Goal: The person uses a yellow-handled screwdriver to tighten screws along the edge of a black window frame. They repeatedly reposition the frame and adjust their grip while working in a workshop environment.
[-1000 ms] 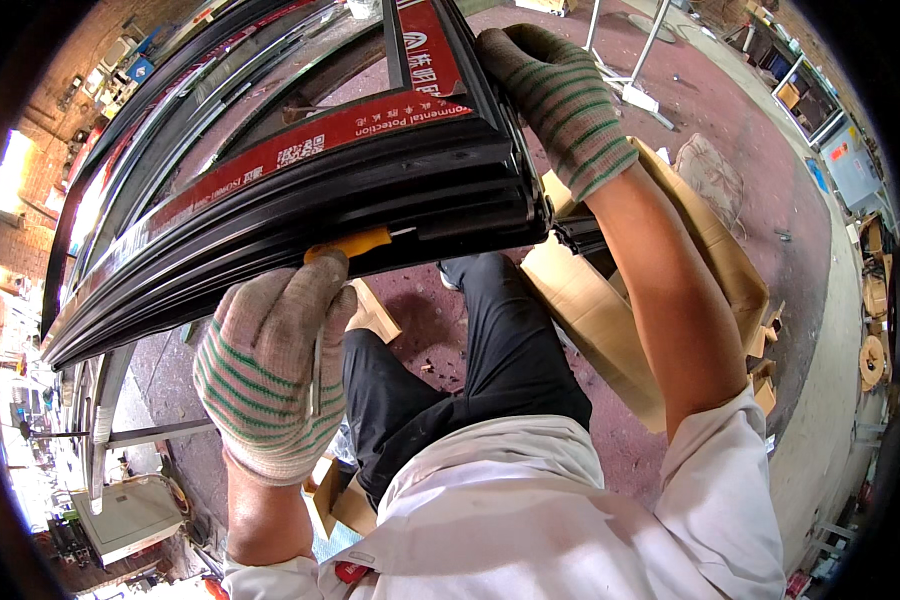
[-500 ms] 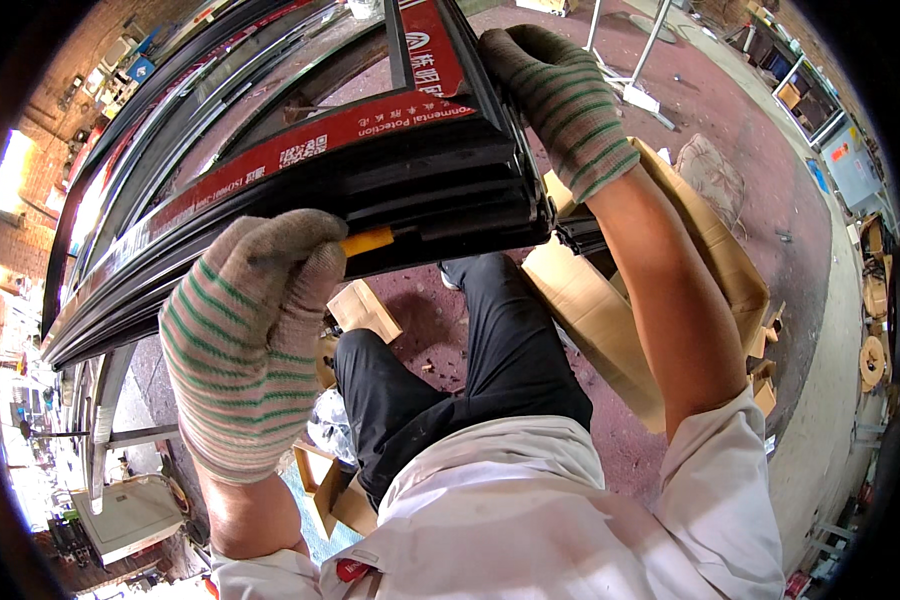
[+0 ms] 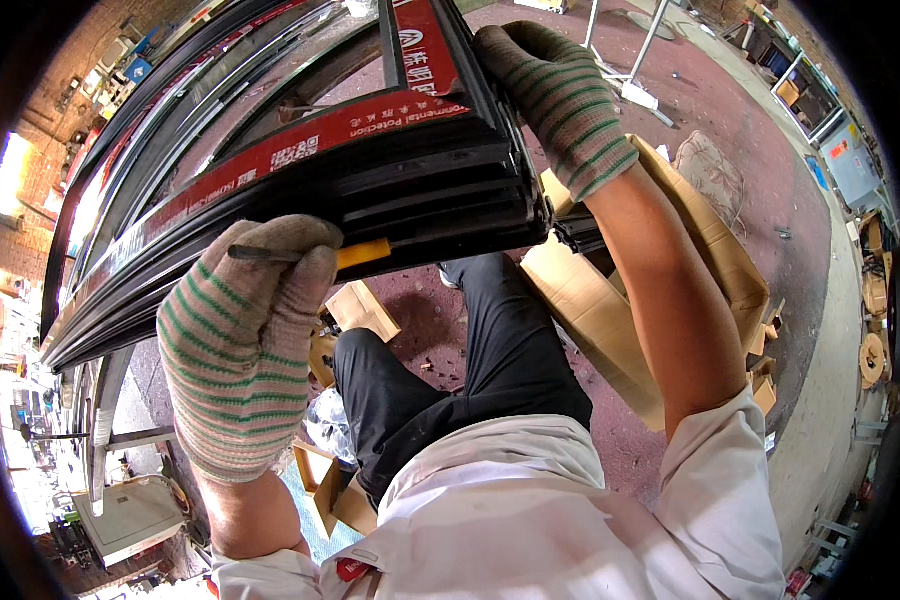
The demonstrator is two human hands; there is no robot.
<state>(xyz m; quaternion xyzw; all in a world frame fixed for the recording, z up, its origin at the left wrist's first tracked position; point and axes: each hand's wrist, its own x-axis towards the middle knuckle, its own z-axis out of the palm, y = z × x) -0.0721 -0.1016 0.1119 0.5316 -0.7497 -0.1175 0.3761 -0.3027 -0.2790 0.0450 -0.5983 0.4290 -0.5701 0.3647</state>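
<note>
A black metal frame [image 3: 425, 200], like a window frame with red printed film on its face, spans the upper left, with one corner in front of me. My left hand [image 3: 260, 300], in a green-striped knit glove, is closed at the frame's near edge. A thin stick-like tool [image 3: 363, 253] passes through its grip, a yellow part showing on the right and a dark part on the left; its exact kind is unclear. My right hand [image 3: 555, 95], in a matching glove, grips the frame's right end near the corner. Its fingertips are partly hidden behind the frame.
An opened cardboard box [image 3: 610, 320] stands right of my legs, under my right forearm. Smaller cardboard pieces [image 3: 365, 310] and clear plastic [image 3: 330, 425] lie left of my legs. A metal stand [image 3: 638, 92] is on the reddish floor beyond; a grey cabinet [image 3: 130, 515] sits lower left.
My left hand has turned slightly and shifted a little left, so the tool's dark part now shows across its fingers. The yellow part moved slightly down. My right hand stays on the frame.
</note>
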